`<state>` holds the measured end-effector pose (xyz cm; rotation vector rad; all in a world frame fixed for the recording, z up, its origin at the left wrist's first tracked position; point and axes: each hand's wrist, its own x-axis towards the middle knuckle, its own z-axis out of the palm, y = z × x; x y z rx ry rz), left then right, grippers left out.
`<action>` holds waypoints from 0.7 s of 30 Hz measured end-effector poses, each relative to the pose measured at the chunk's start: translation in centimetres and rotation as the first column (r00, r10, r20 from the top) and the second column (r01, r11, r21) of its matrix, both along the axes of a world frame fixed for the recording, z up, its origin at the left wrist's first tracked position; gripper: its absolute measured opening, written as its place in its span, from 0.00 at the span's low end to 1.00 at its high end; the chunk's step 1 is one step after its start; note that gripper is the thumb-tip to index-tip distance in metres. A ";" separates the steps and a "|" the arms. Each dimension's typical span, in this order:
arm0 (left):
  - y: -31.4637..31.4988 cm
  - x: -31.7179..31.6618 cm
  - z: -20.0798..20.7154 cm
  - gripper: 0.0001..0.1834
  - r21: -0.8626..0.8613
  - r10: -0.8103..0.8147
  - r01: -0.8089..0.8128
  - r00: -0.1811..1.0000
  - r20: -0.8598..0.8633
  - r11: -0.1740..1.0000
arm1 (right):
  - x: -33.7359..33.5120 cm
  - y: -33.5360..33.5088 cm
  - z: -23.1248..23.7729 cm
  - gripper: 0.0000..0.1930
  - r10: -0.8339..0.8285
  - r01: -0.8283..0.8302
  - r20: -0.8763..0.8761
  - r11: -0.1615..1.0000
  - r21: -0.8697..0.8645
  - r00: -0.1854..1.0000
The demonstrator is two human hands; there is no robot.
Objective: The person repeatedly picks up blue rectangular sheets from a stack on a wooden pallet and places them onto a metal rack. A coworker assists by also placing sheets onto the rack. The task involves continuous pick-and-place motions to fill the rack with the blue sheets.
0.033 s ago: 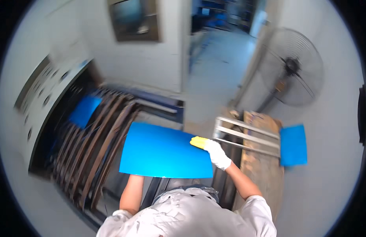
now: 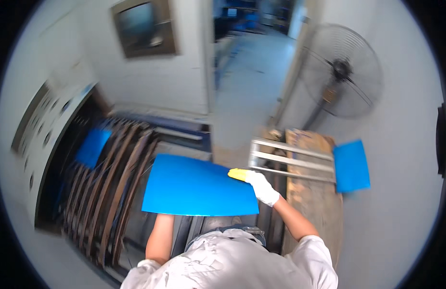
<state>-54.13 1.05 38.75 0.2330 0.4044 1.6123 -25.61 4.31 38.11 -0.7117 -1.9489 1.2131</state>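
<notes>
A large, slightly curved blue sheet (image 2: 194,188) is held level in front of my body. My right hand (image 2: 254,181), in a white glove with yellow fingertips, grips its right edge, with the fingers pressed together on the top face. My left forearm (image 2: 160,236) is bare and reaches under the near left edge; the sheet hides that hand and its fingers. Left of the sheet, a smaller-looking blue sheet (image 2: 93,148) lies on a conveyor of brown slats (image 2: 105,188), by the dark opening of a machine.
A pale machine panel (image 2: 45,130) with round dark fittings stands at left. On the right, a slatted metal frame (image 2: 292,158) lies across a worn wooden board (image 2: 314,207), beside another blue sheet (image 2: 352,166). A large fan (image 2: 341,70) stands behind. A doorway (image 2: 256,72) lies ahead.
The room has slid leftward in the view, as my head turns to the right. The held sheet and both arms stay nearly in place before me, with the same grip.
</notes>
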 end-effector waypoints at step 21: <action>-1.5 20.8 -11.0 0.36 -0.574 -0.505 0.564 0.817 0.280 0.593 | 44.0 -4.7 -4.2 0.08 -0.872 0.949 0.467 -0.258 -0.181 -0.148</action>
